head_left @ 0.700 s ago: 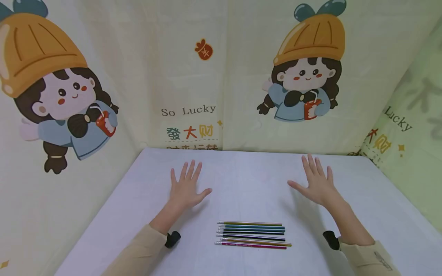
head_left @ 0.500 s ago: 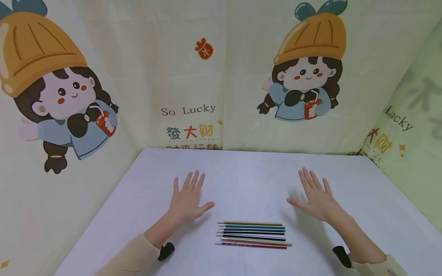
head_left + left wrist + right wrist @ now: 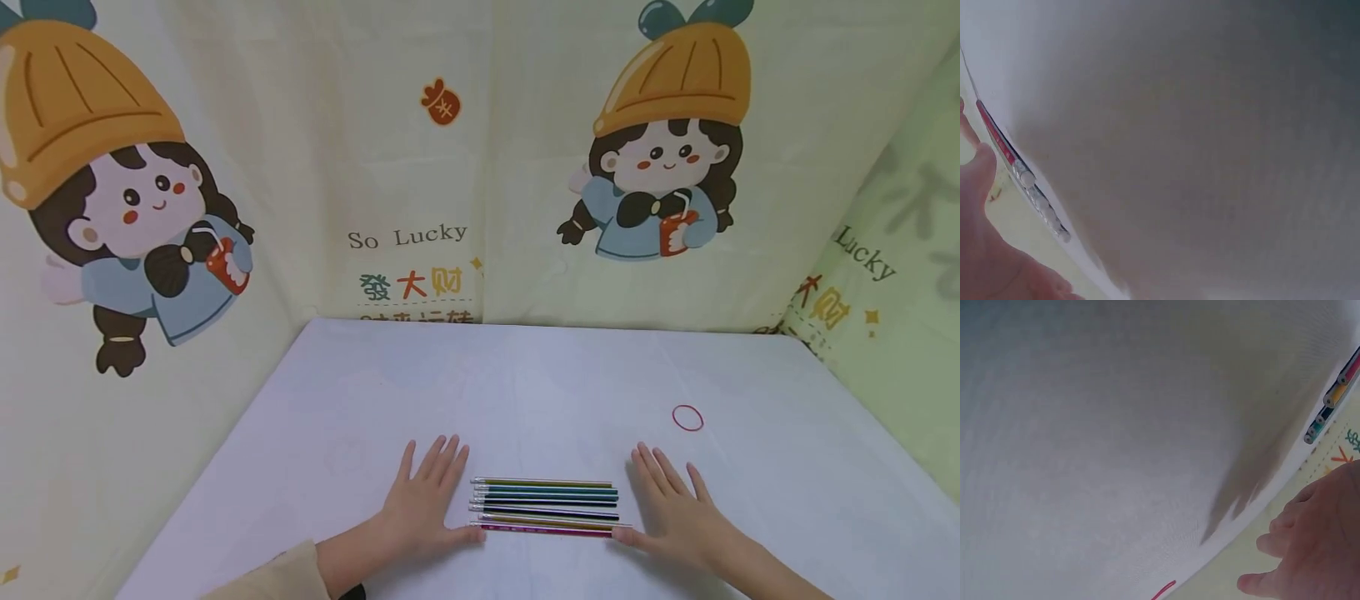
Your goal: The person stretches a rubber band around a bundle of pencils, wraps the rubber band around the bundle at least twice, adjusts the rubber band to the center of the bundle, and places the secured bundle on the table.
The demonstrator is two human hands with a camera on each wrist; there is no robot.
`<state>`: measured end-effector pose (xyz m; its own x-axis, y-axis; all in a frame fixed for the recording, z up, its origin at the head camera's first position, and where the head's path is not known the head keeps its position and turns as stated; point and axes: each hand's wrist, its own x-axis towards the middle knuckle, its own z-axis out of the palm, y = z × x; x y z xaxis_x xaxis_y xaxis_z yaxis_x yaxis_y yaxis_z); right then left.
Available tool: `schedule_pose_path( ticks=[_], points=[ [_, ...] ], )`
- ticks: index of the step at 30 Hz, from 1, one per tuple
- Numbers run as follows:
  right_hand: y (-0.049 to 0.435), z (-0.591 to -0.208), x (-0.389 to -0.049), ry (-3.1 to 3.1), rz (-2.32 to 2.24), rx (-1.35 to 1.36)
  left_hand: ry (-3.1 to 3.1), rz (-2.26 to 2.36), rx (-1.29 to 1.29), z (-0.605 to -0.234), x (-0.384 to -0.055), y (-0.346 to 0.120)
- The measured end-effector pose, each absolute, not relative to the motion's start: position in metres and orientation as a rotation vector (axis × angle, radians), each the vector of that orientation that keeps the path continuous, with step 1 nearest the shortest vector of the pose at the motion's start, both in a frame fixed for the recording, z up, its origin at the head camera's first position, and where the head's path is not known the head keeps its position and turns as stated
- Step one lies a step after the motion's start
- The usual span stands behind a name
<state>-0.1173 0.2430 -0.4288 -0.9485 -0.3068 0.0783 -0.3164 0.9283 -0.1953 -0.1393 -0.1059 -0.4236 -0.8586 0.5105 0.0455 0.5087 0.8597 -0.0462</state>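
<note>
Several pencils [image 3: 547,505] lie side by side in a flat row on the white table, eraser ends to the left. Nearest the person is a red pencil [image 3: 551,530]. My left hand [image 3: 423,508], fingers spread, is at the row's left end, its thumb over the red pencil's eraser end. Mirroring it, my right hand [image 3: 682,521] is spread at the other end, thumb over the tips. Whether the thumbs touch the pencils, I cannot tell. The left wrist view shows eraser ends [image 3: 1027,178] beside the left hand; the right wrist view shows unsharpened ends [image 3: 1329,400] above the right hand.
A thin red ring [image 3: 687,417], drawn or a loose band, is on the white table [image 3: 525,383] beyond the right hand. Cream cloth [image 3: 525,167] with cartoon prints hangs along the back and sides.
Both hands have moved down and inward from farther up the table to the ends of the pencil row. The red ring, formerly covered by the right hand, shows now.
</note>
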Motion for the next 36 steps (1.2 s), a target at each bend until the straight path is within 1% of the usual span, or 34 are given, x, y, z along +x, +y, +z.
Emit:
schedule_pose_path(
  ticks=[11, 25, 36],
  points=[
    [0.229, -0.435, -0.106, -3.103, 0.326, 0.502, -3.107, 0.041, -0.753, -0.426, -0.127, -0.096],
    [0.216, -0.443, -0.109, -3.129, 0.349, 0.469, -3.158, 0.125, -0.709, -0.436, -0.13, -0.085],
    [0.207, -0.441, -0.109, -3.159, 0.392, 0.432, -3.182, 0.059, -0.691, -0.435, -0.13, -0.077]
  ],
)
